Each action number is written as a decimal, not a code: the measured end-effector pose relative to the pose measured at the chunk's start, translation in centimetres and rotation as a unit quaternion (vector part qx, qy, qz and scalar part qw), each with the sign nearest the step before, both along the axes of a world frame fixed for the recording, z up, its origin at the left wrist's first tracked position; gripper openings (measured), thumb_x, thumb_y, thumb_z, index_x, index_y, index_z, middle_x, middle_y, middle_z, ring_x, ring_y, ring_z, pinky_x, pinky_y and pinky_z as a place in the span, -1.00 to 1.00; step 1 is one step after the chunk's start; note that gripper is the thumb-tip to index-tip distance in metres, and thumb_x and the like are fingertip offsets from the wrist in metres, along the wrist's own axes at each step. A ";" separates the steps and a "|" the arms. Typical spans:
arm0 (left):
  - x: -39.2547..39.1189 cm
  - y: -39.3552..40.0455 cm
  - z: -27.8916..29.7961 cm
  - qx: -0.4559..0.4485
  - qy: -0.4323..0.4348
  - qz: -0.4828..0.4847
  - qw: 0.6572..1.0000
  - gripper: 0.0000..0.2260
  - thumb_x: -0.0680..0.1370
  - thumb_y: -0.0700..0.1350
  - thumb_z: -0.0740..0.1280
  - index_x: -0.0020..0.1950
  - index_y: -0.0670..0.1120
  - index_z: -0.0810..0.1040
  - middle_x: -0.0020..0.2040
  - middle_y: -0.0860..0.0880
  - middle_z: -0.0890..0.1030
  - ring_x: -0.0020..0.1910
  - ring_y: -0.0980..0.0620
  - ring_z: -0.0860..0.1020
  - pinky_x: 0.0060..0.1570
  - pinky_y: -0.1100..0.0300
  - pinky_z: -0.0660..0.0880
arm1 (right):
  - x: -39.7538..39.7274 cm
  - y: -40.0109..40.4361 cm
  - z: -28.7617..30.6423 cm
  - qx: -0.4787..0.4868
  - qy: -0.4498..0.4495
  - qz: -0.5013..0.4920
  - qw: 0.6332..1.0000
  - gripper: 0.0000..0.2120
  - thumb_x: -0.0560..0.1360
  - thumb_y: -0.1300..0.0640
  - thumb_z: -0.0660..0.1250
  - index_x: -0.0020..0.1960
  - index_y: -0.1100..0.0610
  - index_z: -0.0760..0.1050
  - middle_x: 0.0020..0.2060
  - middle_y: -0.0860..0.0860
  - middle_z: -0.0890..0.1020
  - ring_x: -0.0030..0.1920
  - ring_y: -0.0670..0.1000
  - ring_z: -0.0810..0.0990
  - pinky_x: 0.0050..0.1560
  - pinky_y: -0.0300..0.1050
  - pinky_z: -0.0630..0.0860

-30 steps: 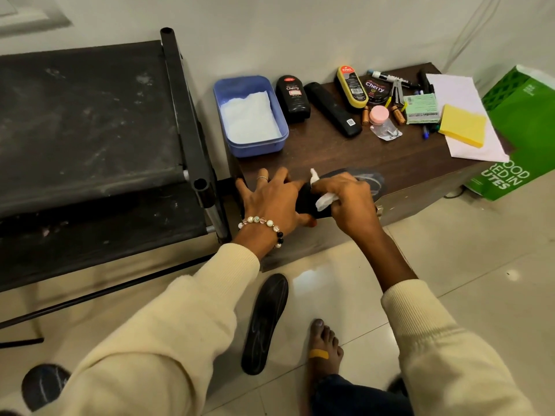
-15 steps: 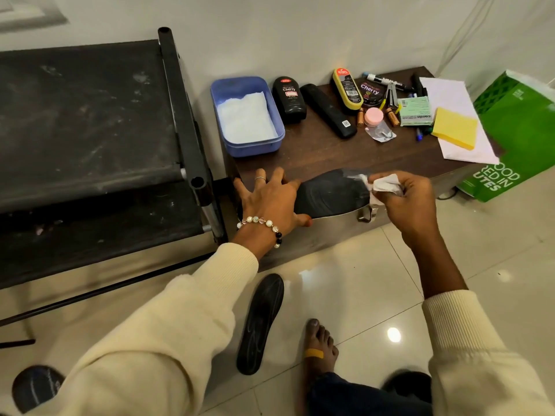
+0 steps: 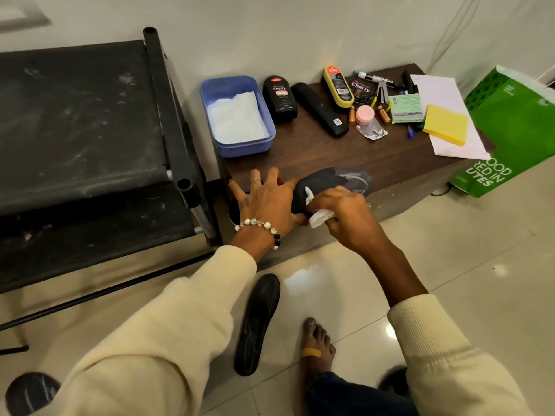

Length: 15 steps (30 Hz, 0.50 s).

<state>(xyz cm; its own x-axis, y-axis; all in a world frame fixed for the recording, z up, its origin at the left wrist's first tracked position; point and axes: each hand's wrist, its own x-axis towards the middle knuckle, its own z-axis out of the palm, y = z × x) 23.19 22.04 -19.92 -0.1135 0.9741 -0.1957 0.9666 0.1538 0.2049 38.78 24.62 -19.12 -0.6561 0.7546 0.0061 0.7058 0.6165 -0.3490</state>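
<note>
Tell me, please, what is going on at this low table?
A person is wiping a black insole that lies on the near edge of the wooden table. The left hand presses flat on one end to steady it, while the right hand grips a white wipe against it. A second insole lies on the floor; a blue tub and polish bottle sit behind.

Soft indoor light falls from above, leaving bright glare patches on the glossy floor tiles (image 3: 300,279). The black insole (image 3: 336,178) melts into the dark table (image 3: 390,163), its outline perhaps smeared by motion; the white cloth (image 3: 321,218) gripped by the right hand (image 3: 345,211) looks slightly blurred. Straight edges bow near the frame's borders, corners dimmer
</note>
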 end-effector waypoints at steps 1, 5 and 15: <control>0.0 0.0 0.0 -0.002 -0.002 0.000 1.000 -0.31 0.39 0.33 0.38 0.47 0.18 0.29 0.42 -0.04 0.26 0.45 -0.22 0.13 0.33 -0.42 0.06 | 0.9 0.2 -0.2 0.009 0.016 -0.006 1.000 -0.68 0.27 0.45 0.39 -0.04 0.20 0.66 -0.09 0.16 0.68 -0.10 0.24 0.59 -0.06 0.07 0.52; 0.0 0.2 0.2 -0.015 -0.006 -0.003 1.000 -0.27 0.38 0.34 0.39 0.48 0.17 0.26 0.45 -0.03 0.24 0.47 -0.22 0.11 0.32 -0.43 0.04 | 3.8 1.5 -0.6 0.013 0.022 -0.187 0.982 -0.64 0.36 0.48 0.34 0.07 0.19 0.64 0.04 0.16 0.64 0.07 0.21 0.53 0.15 -0.04 0.41; 0.0 0.4 0.1 -0.017 -0.008 -0.006 1.000 -0.27 0.38 0.33 0.40 0.48 0.16 0.27 0.45 -0.03 0.25 0.46 -0.19 0.12 0.33 -0.43 0.06 | 1.4 1.3 -0.1 -0.001 -0.032 -0.116 0.993 -0.66 0.41 0.41 0.32 0.11 0.15 0.63 0.09 0.13 0.63 0.16 0.16 0.51 0.21 -0.05 0.37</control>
<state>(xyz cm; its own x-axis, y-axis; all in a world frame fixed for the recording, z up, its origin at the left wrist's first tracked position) 23.15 22.42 -19.82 -0.0975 0.9682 -0.2304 0.9650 0.1486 0.2159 40.17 25.87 -19.27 -0.4640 0.8853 -0.0317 0.8495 0.4346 -0.2991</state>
